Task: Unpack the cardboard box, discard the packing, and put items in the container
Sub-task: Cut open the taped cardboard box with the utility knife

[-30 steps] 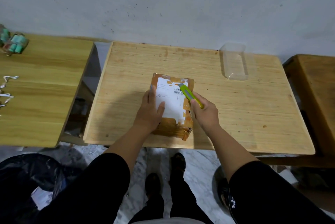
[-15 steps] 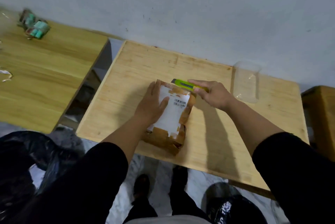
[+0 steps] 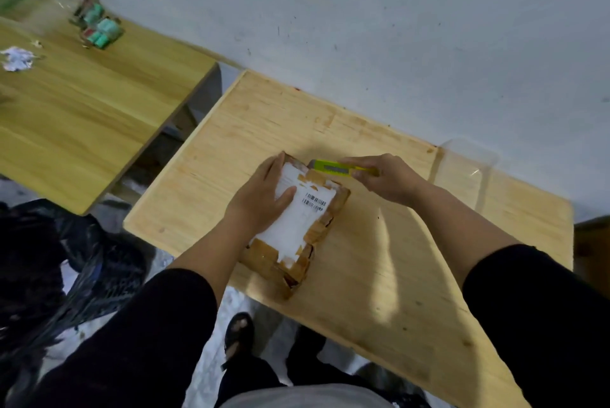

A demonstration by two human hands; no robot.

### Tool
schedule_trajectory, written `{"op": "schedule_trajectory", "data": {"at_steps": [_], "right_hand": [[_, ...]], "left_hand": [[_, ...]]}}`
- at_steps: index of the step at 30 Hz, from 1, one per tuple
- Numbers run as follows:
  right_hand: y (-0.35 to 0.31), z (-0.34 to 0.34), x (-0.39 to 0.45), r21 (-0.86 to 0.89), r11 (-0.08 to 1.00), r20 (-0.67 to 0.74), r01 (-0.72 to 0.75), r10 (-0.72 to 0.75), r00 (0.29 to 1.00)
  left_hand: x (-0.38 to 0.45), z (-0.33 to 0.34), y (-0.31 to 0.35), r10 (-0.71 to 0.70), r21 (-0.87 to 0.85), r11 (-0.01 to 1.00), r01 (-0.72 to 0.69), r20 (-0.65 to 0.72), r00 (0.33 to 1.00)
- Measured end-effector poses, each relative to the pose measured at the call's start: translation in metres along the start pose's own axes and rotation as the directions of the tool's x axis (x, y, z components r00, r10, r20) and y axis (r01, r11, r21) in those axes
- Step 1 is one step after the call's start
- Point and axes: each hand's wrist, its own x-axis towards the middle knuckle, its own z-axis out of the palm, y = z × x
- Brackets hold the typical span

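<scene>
knife point(image 3: 333, 169) now lies along box's far edge, off the label side where it was a second ago | judged: tape cut starting, box point(image 3: 298, 222) sealed | right hand point(image 3: 386, 179) closed round knife; left hand point(image 3: 264, 196) flat, spread on label | box mid-worktop point(image 3: 396, 275), brown-taped, creased; clear container point(image 3: 468, 173) beyond, empty

Wooden table point(image 3: 379, 292): taped box point(image 3: 297, 229), clear container point(image 3: 462, 170).
</scene>
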Motion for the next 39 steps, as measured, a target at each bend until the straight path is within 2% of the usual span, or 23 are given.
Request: {"op": "schedule_trajectory", "data": {"at_steps": [7, 13, 22, 29, 34, 39], "right_hand": [[0.003, -0.007, 0.002, 0.067, 0.998, 0.045, 0.005, -0.008, 0.999], [-0.004, -0.008, 0.006, -0.051, 0.998, 0.044, 0.040, -0.038, 0.998], [0.005, -0.027, -0.004, -0.192, 0.980, 0.118, 0.050, -0.028, 0.993], [0.009, -0.030, -0.014, -0.194, 0.981, 0.118, 0.020, 0.003, 0.993], [0.012, -0.017, -0.035, -0.060, 0.997, -0.045, -0.043, 0.040, 0.998], [0.005, 0.015, -0.059, 0.198, 0.972, -0.169, -0.127, 0.161, 0.972]], "left_hand": [[0.001, 0.001, -0.002, -0.021, -0.009, 1.000, 0.021, -0.010, 1.000], [0.001, 0.000, 0.002, -0.089, 0.003, 0.996, 0.089, -0.001, 0.996], [0.000, -0.002, 0.006, -0.118, 0.018, 0.993, 0.117, 0.005, 0.993], [0.000, -0.002, 0.006, -0.115, 0.025, 0.993, 0.115, -0.002, 0.993], [0.001, 0.000, 0.006, -0.104, 0.040, 0.994, 0.104, -0.004, 0.995], [0.003, -0.001, 0.000, -0.027, -0.021, 0.999, 0.027, 0.024, 0.999]]}}
